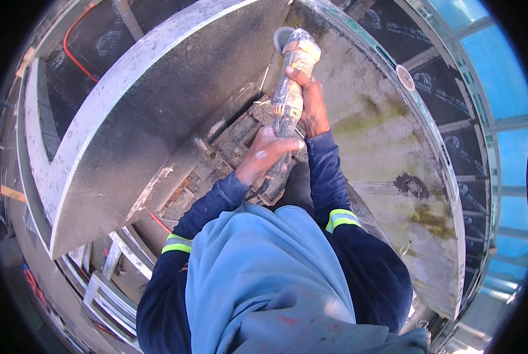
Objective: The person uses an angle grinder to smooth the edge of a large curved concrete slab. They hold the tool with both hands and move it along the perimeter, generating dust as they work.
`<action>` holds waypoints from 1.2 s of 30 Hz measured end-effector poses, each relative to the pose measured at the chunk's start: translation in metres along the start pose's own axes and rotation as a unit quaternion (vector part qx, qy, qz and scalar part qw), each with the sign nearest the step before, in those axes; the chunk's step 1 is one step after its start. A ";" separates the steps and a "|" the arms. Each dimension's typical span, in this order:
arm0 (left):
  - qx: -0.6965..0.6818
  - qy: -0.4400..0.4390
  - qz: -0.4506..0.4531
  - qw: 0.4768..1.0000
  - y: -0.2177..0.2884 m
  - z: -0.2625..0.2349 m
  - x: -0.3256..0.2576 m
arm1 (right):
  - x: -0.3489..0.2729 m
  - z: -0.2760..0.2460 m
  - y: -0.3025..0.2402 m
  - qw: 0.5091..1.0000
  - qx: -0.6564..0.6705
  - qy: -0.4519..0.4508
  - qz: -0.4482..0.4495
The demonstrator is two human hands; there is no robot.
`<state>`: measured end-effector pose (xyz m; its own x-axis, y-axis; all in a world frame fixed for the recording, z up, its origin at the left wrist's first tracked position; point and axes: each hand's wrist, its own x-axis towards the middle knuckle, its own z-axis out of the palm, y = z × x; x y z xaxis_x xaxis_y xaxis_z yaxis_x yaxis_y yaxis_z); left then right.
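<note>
A dusty yellow and grey angle grinder (pixel 291 82) points away from me, its round disc guard at the far end near the corner where a galvanised metal sheet (pixel 158 118) meets a stained concrete surface (pixel 387 141). My right hand (pixel 311 103) grips the grinder's body near the middle. My left hand (pixel 264 154) wraps around its rear handle, closer to me. Both arms wear dark blue sleeves with yellow reflective bands. A light blue cloth (pixel 264 277) hangs over my chest below the hands.
Rough broken masonry (pixel 228 147) shows beneath the grinder. A red cable (pixel 75 53) runs along the dark wall at upper left. Metal framing (pixel 110 271) lies at lower left. A metal rail (pixel 446 165) edges the concrete on the right, with blue glazing beyond.
</note>
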<state>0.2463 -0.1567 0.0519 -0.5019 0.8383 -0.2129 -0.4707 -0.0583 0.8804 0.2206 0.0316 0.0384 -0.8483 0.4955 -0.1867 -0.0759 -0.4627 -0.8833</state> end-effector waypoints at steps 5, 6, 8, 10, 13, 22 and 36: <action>-0.005 -0.086 0.082 0.993 -0.022 -0.021 -0.009 | -0.012 0.000 -0.008 0.999 -0.038 -0.013 0.019; -0.006 -0.062 -0.005 0.998 0.004 -0.010 -0.014 | -0.033 0.019 -0.016 0.999 -0.042 0.024 -0.015; -0.062 -0.090 0.006 0.994 0.000 -0.001 -0.018 | -0.048 0.017 -0.029 0.996 -0.081 0.029 -0.034; -0.078 -0.090 -0.012 0.993 0.003 0.002 -0.022 | -0.049 0.016 -0.038 0.998 -0.064 0.008 0.009; -0.088 -0.094 -0.007 0.992 0.000 0.002 -0.019 | -0.049 0.023 -0.039 0.997 -0.068 0.043 0.000; -0.078 -0.058 0.011 0.995 0.057 0.005 0.031 | 0.022 0.036 -0.083 0.996 -0.083 -0.015 -0.025; -0.084 0.003 -0.001 0.996 0.095 -0.001 0.172 | 0.179 0.009 -0.123 0.989 -0.113 -0.091 -0.012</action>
<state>0.1143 -0.0189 0.0983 -0.5054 0.8351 -0.2171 -0.5864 -0.1479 0.7964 0.0735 0.1701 0.1178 -0.9296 0.3541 -0.1026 0.0053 -0.2653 -0.9641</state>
